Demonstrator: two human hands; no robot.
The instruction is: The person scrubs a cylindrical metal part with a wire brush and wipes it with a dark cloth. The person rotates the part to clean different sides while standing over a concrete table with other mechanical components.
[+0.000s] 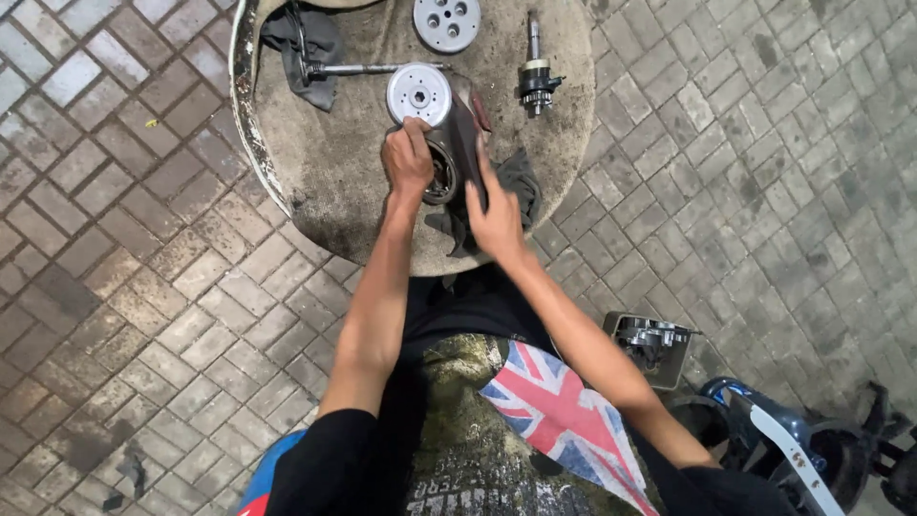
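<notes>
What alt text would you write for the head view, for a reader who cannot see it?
Seen from above, a person's left hand and right hand hold a dark metal part on a round, dirty table. A silver disc, a second disc, a geared shaft and a rag lie on it; brick paving surrounds it.

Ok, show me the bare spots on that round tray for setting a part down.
Free: the round tray lower left, between its rim and the left hand; also far right, below the geared shaft. Crowded: top edge and centre, around the pulley disc and right hand.
</notes>
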